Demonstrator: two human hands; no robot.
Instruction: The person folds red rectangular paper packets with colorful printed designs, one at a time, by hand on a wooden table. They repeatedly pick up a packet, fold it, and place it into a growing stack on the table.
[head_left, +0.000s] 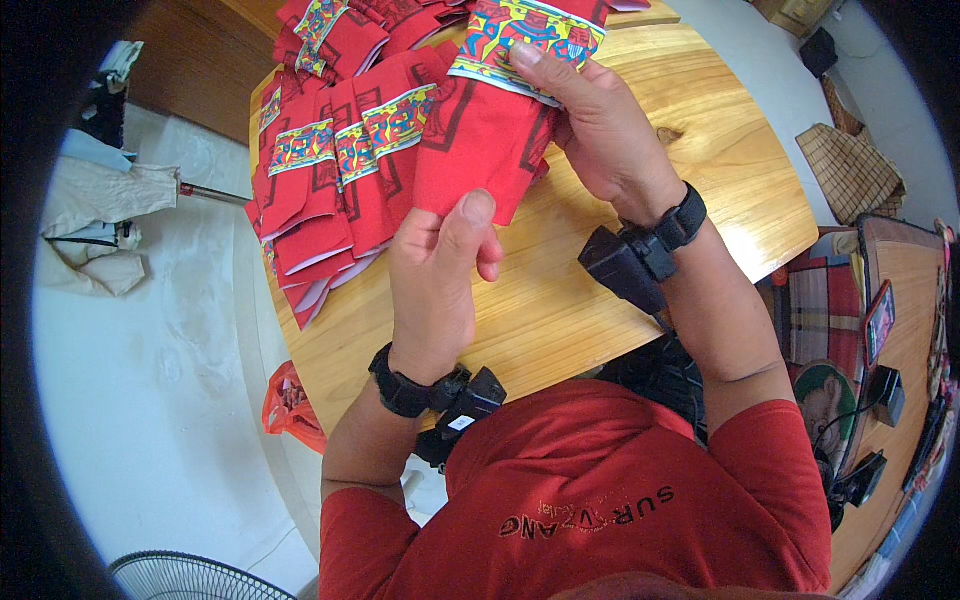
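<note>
My left hand (442, 277) pinches the lower edge of a folded red paper bundle (480, 135) between thumb and fingers. The bundle has black printed patterns and a colourful printed band (529, 45) around its upper part. My right hand (600, 120) grips the same bundle from the right, its thumb lying on the band. Just left of it, several similar red bundles (300, 202) with the same bands overlap on the wooden table (555, 285). More of them lie in a pile (390, 22) at the top, partly cut off by the picture's edge.
A red plastic bag (289, 409) hangs or stands by the table's left edge. A fan (195, 577) is at the bottom left. Clothes (105, 202) are at the far left. On the right, a wooden surface (907, 300) holds a phone (880, 322) and black devices.
</note>
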